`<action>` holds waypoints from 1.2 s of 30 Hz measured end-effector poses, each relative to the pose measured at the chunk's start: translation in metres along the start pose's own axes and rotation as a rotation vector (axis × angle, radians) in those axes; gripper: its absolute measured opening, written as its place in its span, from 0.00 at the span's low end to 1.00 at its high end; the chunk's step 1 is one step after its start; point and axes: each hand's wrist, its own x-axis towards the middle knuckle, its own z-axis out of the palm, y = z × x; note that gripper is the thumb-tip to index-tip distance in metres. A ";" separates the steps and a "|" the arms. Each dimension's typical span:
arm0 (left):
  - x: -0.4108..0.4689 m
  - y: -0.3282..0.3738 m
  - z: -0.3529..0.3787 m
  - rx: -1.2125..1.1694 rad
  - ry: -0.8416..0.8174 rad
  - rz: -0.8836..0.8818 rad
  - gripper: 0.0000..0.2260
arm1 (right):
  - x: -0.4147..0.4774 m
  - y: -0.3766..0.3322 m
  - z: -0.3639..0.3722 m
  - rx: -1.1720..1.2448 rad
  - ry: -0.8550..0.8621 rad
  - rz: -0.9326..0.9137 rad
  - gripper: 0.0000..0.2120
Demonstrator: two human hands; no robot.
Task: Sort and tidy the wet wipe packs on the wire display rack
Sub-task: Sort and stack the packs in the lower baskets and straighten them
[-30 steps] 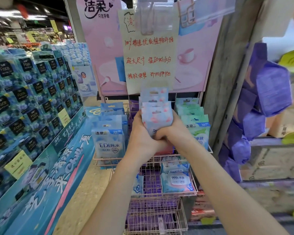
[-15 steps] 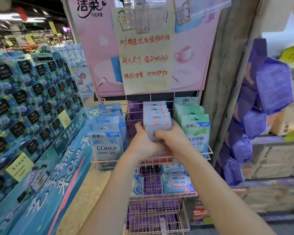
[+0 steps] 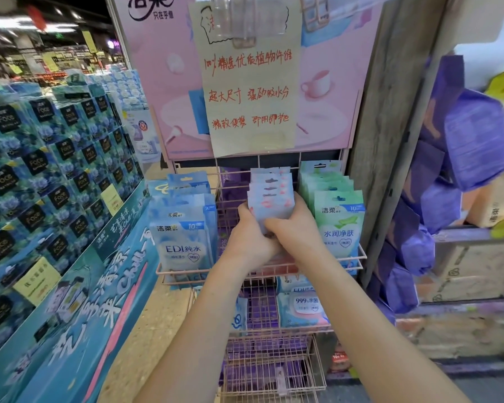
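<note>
A: Both hands wrapped round the pink wet wipe packs (image 3: 271, 199) – left hand (image 3: 249, 242) and right hand (image 3: 296, 232) pressed in from either side, squeezing the stack over the middle bay of the wire display rack (image 3: 259, 270)

B: Progress?

A: Roughly midway. Blue packs (image 3: 184, 242) lined up in the left bay, green packs (image 3: 339, 225) upright in the right. Pink stack gathered, possibly not seated yet – base hidden behind the hands. Lower basket (image 3: 274, 333) mixed and loose, not yet sorted
</note>
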 end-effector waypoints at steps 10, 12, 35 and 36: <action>-0.005 0.003 -0.005 0.013 0.013 -0.019 0.36 | -0.022 -0.005 0.002 -0.040 0.109 -0.188 0.42; -0.010 0.006 -0.008 0.018 0.028 -0.039 0.34 | -0.024 -0.004 0.003 -0.064 0.125 -0.242 0.42; -0.089 -0.032 -0.141 0.177 0.380 0.089 0.21 | -0.044 -0.027 0.073 -0.017 -0.447 -0.266 0.30; -0.080 -0.041 -0.143 0.212 0.316 0.055 0.30 | -0.037 -0.027 0.077 0.001 -0.454 -0.222 0.29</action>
